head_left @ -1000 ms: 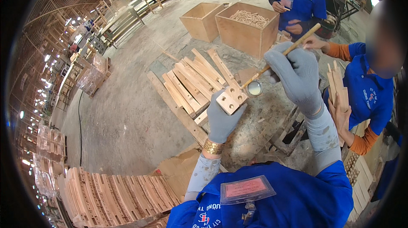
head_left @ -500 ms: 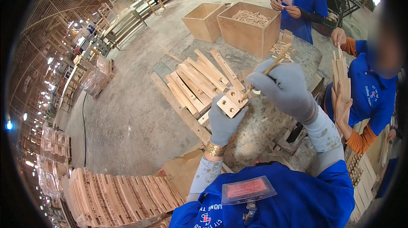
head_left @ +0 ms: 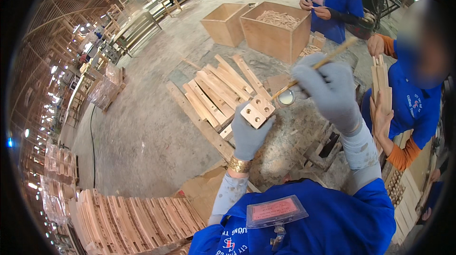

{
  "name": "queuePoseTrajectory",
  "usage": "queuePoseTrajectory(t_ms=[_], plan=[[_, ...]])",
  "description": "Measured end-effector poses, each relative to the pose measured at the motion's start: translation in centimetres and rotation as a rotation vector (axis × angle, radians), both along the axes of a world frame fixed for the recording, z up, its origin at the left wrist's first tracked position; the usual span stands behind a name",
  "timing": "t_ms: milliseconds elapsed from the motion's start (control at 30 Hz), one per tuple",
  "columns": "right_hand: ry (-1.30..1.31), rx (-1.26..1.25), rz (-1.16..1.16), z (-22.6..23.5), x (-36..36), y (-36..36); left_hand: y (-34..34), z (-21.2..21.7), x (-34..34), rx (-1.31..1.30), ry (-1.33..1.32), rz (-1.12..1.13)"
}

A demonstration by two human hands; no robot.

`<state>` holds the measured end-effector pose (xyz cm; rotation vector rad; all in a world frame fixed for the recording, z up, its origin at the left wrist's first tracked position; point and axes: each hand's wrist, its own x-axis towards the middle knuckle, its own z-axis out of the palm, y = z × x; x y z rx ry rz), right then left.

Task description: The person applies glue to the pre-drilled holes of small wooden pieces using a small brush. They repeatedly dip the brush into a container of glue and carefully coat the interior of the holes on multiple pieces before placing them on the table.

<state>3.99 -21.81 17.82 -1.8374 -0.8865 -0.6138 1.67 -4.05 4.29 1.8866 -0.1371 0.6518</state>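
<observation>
In my gloved left hand (head_left: 250, 139) two wooden pieces (head_left: 257, 111) are gripped side by side, their end faces up and showing drilled holes. My gloved right hand (head_left: 332, 94) pinches a thin wooden stick (head_left: 334, 55), slanted down to the left. Its lower tip is close to the far right edge of the held pieces; whether it touches them I cannot tell. Just beyond that tip stands a small round container (head_left: 286, 97) with whitish contents, partly behind the stick. Several wooden bars (head_left: 213, 91) lie on the worktable beyond my left hand.
Two wooden boxes stand behind the worktable; the nearer box (head_left: 270, 41) holds many dowels (head_left: 279, 18). At right a co-worker (head_left: 411, 98) holds wooden pieces upright, and another person (head_left: 332, 3) stands behind. Stacked wooden parts (head_left: 137, 219) fill the lower left.
My right hand has moved up and right, drawing the stick's tip from a hole toward the edge of the held pieces. The whitish container is now more visible. My left hand has barely shifted.
</observation>
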Motion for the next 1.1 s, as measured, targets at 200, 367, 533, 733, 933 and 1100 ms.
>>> queuePoseTrajectory(t_ms=[200,367,533,733,933,1100], plan=[[0.413,0.366,0.005,-5.9,-0.1,-2.7,2.3,0.7,0.0,-0.147,0.035,0.067],[0.082,0.121,0.09,-16.2,0.0,1.9,2.4,1.3,-0.2,-0.253,0.149,0.06],[0.282,0.185,-0.014,-21.9,0.1,6.3,2.0,-0.5,0.4,-0.339,0.168,-0.197],[0.205,0.193,-0.021,-22.8,0.6,6.4,9.1,-12.4,0.3,-0.385,1.041,-0.584],[0.329,0.265,-0.065,-20.3,3.5,8.4,7.6,-17.8,2.0,-0.057,0.636,-0.497],[0.354,0.463,-0.045,-15.9,3.2,12.4,4.9,-12.5,0.3,-0.885,0.288,-0.385]])
